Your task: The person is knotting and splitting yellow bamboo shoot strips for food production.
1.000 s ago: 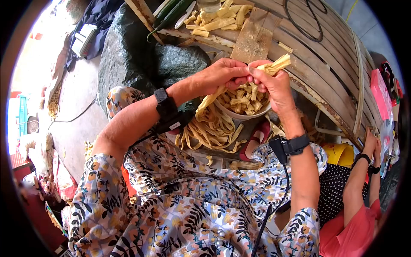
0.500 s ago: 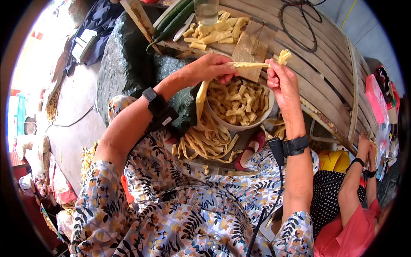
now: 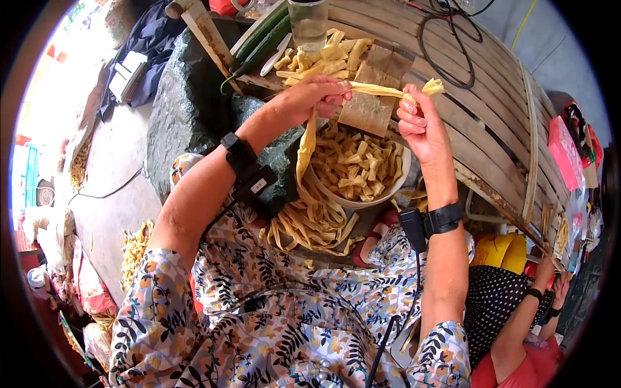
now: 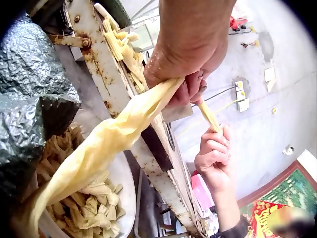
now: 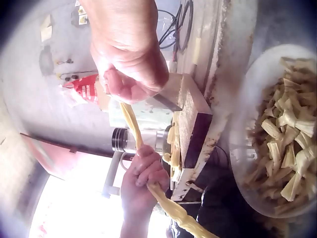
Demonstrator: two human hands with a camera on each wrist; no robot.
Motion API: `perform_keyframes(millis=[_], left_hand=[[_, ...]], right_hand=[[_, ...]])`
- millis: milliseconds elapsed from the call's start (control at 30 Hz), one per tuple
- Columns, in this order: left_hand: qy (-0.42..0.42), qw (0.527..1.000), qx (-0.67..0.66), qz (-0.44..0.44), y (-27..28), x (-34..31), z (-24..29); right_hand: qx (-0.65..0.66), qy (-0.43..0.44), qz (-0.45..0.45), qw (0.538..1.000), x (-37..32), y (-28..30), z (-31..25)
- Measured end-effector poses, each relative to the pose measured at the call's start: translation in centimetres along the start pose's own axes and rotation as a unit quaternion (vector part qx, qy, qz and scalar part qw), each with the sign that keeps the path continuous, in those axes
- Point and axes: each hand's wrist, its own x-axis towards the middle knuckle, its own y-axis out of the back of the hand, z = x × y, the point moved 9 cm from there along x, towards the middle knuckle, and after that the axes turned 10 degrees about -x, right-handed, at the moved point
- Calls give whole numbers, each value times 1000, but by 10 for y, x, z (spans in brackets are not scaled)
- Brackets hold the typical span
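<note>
Both hands hold one long, soft pale-yellow strip (image 3: pixel 375 89), stretched between them above a wooden board (image 3: pixel 369 111). My left hand (image 3: pixel 317 100) grips it along its length, and the rest hangs from that hand toward the floor. Near the other end, my right hand (image 3: pixel 424 126) pinches the strip; a short frayed tip sticks out past the fingers. Below the hands, a white bowl (image 3: pixel 406 169) holds many short yellow pieces (image 3: pixel 365 161). Beside it lies a heap of long strips (image 3: pixel 310 223). In the left wrist view the hanging part (image 4: pixel 109 139) looks broad and twisted.
A slatted wooden table (image 3: pixel 479 103) with a rusty edge carries more yellow pieces (image 3: pixel 330 61), a glass jar (image 3: pixel 308 29), cucumbers (image 3: pixel 262 48) and a black cable (image 3: pixel 427 58). Dark green plastic (image 3: pixel 194 110) bulges at the left. Another person's arms (image 3: pixel 524 317) are at the lower right.
My hands were together over the bowl a second ago, fingers meeting at the strip. They have since drawn apart, and the strip is stretched between them.
</note>
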Motion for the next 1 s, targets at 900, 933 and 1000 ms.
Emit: perform_keyframes(millis=[900, 933, 1000], left_hand=[[-191, 886, 365, 212, 48, 49, 39], [-191, 876, 376, 233, 51, 46, 36], [-169, 917, 305, 192, 48, 36, 36]], right_hand=[[-195, 116, 239, 944, 46, 64, -5], [-228, 115, 261, 931, 42, 68, -4], [-240, 114, 249, 931, 30, 64, -6]])
